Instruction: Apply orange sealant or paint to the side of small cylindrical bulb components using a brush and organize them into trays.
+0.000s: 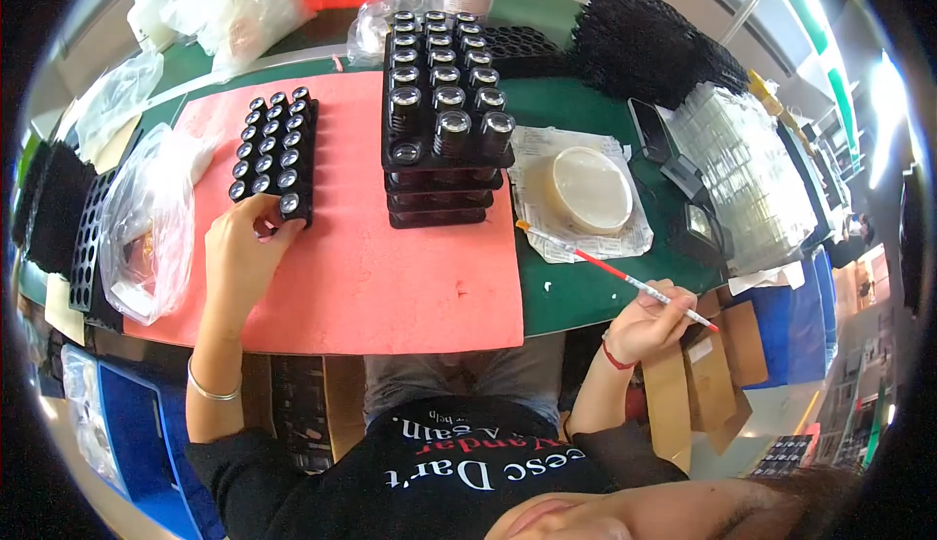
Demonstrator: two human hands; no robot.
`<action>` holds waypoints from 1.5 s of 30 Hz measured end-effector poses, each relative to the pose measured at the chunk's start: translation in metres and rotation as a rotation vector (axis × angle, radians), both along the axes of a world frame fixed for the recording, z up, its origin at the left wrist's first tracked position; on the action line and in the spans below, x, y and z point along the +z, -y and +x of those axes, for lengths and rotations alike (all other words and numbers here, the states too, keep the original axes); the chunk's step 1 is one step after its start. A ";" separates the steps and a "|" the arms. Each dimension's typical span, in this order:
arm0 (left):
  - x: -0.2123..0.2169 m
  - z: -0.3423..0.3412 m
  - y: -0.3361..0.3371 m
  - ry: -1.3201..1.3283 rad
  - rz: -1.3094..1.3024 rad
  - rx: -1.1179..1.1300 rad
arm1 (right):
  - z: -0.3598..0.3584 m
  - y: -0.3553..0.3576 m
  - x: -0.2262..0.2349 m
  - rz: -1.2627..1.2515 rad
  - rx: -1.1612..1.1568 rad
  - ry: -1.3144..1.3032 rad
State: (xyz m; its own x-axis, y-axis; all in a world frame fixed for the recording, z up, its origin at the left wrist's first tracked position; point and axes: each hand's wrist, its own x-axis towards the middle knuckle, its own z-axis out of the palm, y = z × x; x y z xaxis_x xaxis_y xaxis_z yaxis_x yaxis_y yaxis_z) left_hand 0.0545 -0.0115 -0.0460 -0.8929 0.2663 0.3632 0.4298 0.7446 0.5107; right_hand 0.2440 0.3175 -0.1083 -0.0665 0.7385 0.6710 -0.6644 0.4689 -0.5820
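Green tabletop [566, 301], bright lights [886, 101]

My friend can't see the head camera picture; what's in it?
A bare left hand is at the near end of a black tray holding shiny-topped parts, while the right hand holds a thin brush. More such parts stand on stacked trays on a pink mat.

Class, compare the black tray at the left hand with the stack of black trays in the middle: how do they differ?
The left tray appears to be a single layer; the middle stack has several tiers. The left hand is at the left tray's near end; the middle stack is apart from it. Both are black and carry shiny-topped cylinders.
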 end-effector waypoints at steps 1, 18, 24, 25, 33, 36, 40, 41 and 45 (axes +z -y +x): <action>-0.001 0.000 -0.001 0.015 0.010 0.010 | 0.000 0.000 0.000 -0.003 -0.004 -0.002; 0.030 0.003 -0.003 -0.019 -0.225 0.003 | 0.003 -0.001 0.001 0.002 -0.006 0.006; 0.079 0.019 -0.057 -0.173 0.067 -0.106 | 0.004 -0.001 0.001 0.032 0.014 0.024; 0.081 0.015 -0.066 -0.248 0.041 -0.159 | 0.003 -0.001 0.001 0.033 0.016 0.022; 0.063 -0.015 -0.097 -0.321 -0.008 -0.281 | 0.004 -0.004 -0.001 -0.063 0.110 -0.006; 0.067 0.003 -0.101 -0.560 0.181 -0.293 | 0.006 -0.010 0.007 -0.043 -0.002 0.061; 0.051 0.039 -0.101 -0.577 0.250 -0.633 | 0.015 -0.018 0.026 0.099 -0.214 0.246; 0.046 0.048 -0.104 -0.479 0.229 -0.828 | 0.013 -0.017 0.028 0.140 -0.233 0.283; -0.004 0.060 -0.119 -0.046 0.157 -1.063 | 0.009 -0.016 0.034 0.171 -0.141 0.285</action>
